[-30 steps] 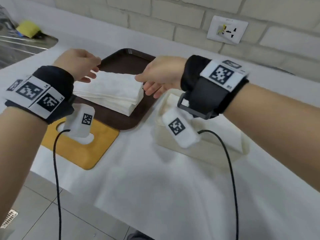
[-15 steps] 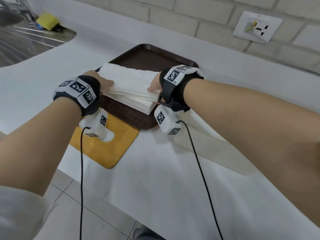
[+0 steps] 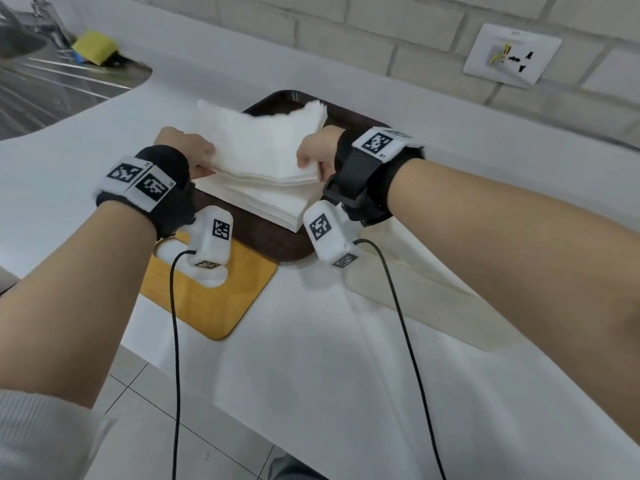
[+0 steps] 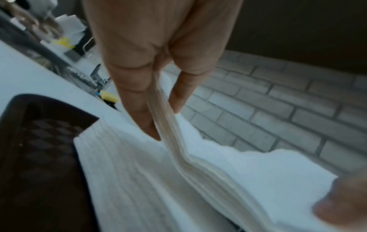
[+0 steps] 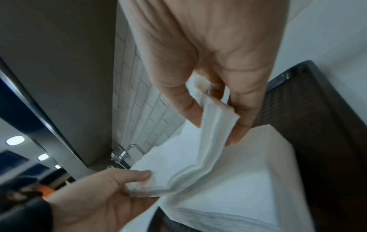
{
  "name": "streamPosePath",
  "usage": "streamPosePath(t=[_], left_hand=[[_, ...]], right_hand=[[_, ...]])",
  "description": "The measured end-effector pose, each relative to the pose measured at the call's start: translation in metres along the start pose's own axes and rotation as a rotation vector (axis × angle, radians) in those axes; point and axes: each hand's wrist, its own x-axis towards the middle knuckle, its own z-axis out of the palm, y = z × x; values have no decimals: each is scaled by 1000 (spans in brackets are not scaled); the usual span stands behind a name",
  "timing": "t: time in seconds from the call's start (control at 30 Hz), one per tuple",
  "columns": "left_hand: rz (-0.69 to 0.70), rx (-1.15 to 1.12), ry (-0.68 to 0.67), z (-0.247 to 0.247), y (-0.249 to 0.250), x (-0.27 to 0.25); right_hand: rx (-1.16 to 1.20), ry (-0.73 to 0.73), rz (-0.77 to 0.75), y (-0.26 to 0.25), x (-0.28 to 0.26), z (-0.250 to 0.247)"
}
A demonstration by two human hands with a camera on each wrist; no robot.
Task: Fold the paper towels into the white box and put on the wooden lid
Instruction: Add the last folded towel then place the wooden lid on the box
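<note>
A stack of white paper towels [image 3: 273, 202] lies on a brown tray [image 3: 277, 244]. Both hands hold an upper bundle of towels [image 3: 263, 147] raised off that stack. My left hand [image 3: 187, 154] pinches its left edge and my right hand [image 3: 315, 155] pinches its right edge. The left wrist view shows thumb and fingers of the left hand [image 4: 164, 124] clamped on the bundle [image 4: 198, 172]. The right hand [image 5: 214, 131] pinches the bundle [image 5: 188, 164] the same way. The wooden lid [image 3: 207, 299] lies near the front edge. My right forearm partly hides the white box [image 3: 433, 306].
A steel sink [image 3: 52, 84] with a yellow sponge [image 3: 95, 46] is at the far left. A wall socket [image 3: 512, 55] sits on the brick wall behind. The counter's front edge drops to a tiled floor [image 3: 145, 393] at lower left. Black cables hang from both wrists.
Both hands came down onto the sides of the towel stack, took hold of its upper part, and have lifted that bundle off the rest.
</note>
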Motion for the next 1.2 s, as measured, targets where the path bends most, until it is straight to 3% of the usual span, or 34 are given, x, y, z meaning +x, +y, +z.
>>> streamPosePath(t=[0.1, 0.17, 0.23, 0.3, 0.37, 0.47, 0.53, 0.63, 0.7, 0.77, 0.87, 1.03, 1.2], left_hand=[[-17, -237, -37, -7, 4, -11], [-17, -530, -98, -16, 5, -25], [-23, -907, -178, -23, 6, -39], [-35, -1113, -244, -22, 12, -60], [-35, -1095, -308, -11, 18, -87], [-41, -970, -402, 13, 20, -121], [-18, -962, -384, 26, 21, -137], [100, -831, -236, 37, 22, -156], [179, -760, -211, 42, 20, -168], [233, -700, -272, 48, 21, -183], [313, -572, -319, 64, 20, -211], [462, -555, -388, 88, 3, -247], [620, -445, -378, 108, -20, -264]], right_hand=[[294, 134, -34, -8, -18, -5], [473, 181, -101, -8, -36, -9], [615, 154, -205, -3, -59, -11], [735, 122, -300, 7, -82, -12], [796, 113, -346, 16, -102, -8], [709, 116, -380, 33, -125, -1], [608, 196, -424, 46, -138, -2], [434, 387, -474, 63, -155, -15], [353, 378, -480, 74, -167, -21], [320, 301, -472, 82, -178, -22], [340, 254, -491, 94, -191, -14], [441, 398, -567, 120, -210, 9], [506, 390, -549, 149, -225, 18]])
